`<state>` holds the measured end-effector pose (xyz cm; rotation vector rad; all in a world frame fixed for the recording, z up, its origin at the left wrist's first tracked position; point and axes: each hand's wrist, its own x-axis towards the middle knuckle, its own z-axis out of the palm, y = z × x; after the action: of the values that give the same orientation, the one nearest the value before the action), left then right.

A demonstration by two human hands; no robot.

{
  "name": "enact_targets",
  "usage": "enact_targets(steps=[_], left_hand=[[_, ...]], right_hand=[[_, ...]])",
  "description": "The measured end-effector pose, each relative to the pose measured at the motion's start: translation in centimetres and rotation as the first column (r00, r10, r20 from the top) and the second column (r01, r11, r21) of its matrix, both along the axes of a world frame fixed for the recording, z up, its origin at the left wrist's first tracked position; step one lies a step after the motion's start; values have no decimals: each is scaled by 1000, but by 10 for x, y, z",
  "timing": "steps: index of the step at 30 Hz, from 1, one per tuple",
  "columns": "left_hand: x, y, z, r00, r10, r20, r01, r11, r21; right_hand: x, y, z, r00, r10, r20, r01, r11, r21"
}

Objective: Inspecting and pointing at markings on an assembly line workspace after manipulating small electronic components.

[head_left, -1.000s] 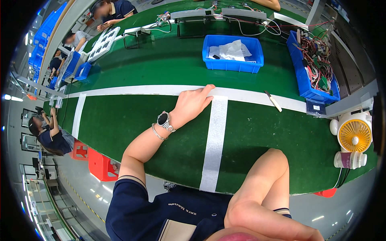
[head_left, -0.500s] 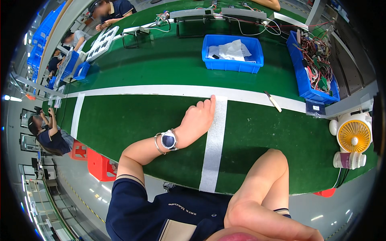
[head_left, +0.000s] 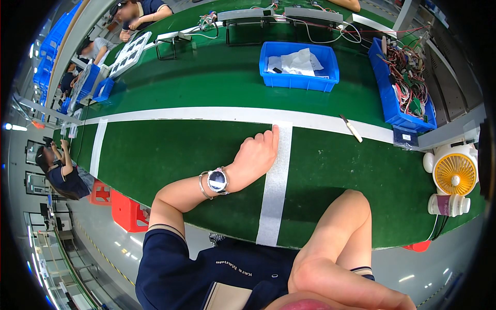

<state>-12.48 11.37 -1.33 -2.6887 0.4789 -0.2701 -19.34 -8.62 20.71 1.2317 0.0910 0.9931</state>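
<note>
Left hand (head_left: 256, 155) rests on the green bench (head_left: 175, 155), fingers curled loosely under, grip on nothing; its fingertips touch the edge of the white tape strip (head_left: 274, 191) that runs toward the person and meets a long white line (head_left: 206, 113) across the bench. A wristwatch (head_left: 217, 181) and a thin bangle sit on that wrist.

Right hand: out of view. Only the bent right arm (head_left: 336, 243) shows at the lower edge (elbow on the bench rim), so its grip cannot be told.

A pen-like tool (head_left: 351, 128) lies beyond the line, well apart from the left hand. Farther back a blue bin (head_left: 299, 80) holds white papers; a second blue bin (head_left: 392, 103) at the right holds wires. A small yellow fan (head_left: 454, 173) and a cup (head_left: 448, 205) stand at the bench's right end.

Other people work at the far left.
</note>
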Motion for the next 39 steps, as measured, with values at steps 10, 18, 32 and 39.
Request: enact_targets(steps=[10, 18, 32, 39], left_hand=[[2, 8, -4, 999, -45, -13, 42, 988, -152], [8, 11, -2, 991, -127, -38, 117, 973, -200], [15, 13, -1, 985, -168, -36, 147, 931, -333], [14, 13, -3, 986, -159, -53, 129, 924, -360]], right_hand=[[8, -47, 41, 889, 315, -333, -448, 750, -486], [6, -42, 24, 929, 310, -203, -365, 863, -350], [-3, -35, 17, 960, 216, -178, -255, 937, -237], [10, -49, 8, 910, 414, -2, -395, 866, -306]])
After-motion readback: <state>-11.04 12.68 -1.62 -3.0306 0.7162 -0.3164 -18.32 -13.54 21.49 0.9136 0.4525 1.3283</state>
